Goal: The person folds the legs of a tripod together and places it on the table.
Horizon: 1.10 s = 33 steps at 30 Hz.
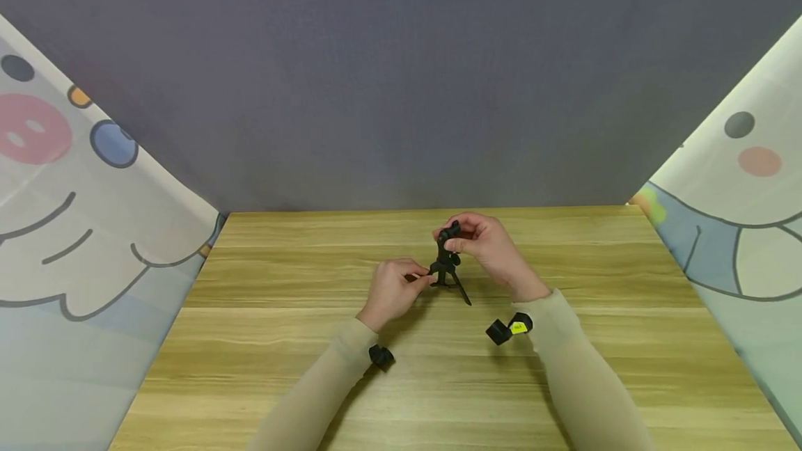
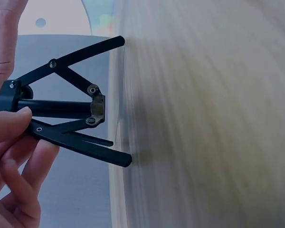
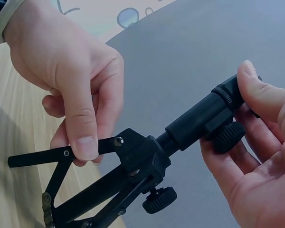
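Note:
A small black tripod (image 1: 443, 266) is held between both hands, its hinged legs spread and pointing down toward the table. My left hand (image 1: 393, 289) pinches one leg near its upper hinge between thumb and fingers. Around the top of the tripod, my right hand (image 1: 491, 249) grips the head with thumb and fingers. In the right wrist view the centre column (image 3: 187, 126) shows, with a ridged knob (image 3: 229, 137) by the right fingers and a second knob (image 3: 160, 200) at the collar. The leg tips (image 2: 121, 159) appear close to the tabletop in the left wrist view.
The wooden table (image 1: 263, 367) runs to a grey panel (image 1: 401, 89) at the back. Cartoon-printed cloths (image 1: 75, 228) hang at both sides. A black device is strapped on each wrist, the right one (image 1: 499, 332) bearing a yellow label.

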Each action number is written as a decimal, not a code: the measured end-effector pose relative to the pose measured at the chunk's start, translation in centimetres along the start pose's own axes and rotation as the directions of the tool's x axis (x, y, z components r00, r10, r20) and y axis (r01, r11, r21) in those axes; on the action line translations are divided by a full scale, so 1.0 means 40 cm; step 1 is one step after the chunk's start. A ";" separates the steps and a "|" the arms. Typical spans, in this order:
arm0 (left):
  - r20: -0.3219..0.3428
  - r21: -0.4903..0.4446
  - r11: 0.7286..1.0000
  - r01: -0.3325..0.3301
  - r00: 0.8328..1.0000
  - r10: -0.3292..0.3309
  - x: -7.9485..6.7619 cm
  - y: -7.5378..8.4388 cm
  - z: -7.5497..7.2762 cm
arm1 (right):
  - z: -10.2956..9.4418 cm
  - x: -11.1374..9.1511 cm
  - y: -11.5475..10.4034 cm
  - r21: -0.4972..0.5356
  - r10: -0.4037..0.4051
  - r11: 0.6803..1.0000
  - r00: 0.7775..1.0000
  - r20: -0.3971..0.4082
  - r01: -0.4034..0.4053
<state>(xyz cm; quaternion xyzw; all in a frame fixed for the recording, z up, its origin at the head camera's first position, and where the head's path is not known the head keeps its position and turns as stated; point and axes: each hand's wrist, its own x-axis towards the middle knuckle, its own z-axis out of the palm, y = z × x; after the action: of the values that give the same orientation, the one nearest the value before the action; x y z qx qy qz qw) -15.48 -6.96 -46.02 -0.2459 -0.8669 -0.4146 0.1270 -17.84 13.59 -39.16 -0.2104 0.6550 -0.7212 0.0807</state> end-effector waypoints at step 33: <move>-0.224 -0.207 0.958 0.197 0.944 -0.243 -0.014 0.041 0.054 | 0.002 0.001 0.008 0.106 -0.075 0.991 0.995 -0.071 0.082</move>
<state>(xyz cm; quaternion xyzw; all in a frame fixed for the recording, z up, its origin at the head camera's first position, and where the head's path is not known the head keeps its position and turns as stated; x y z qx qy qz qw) -14.17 -4.58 -46.51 -0.1040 -0.8249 -0.5309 0.1638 -17.90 13.47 -39.45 -0.2074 0.6083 -0.7650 0.0416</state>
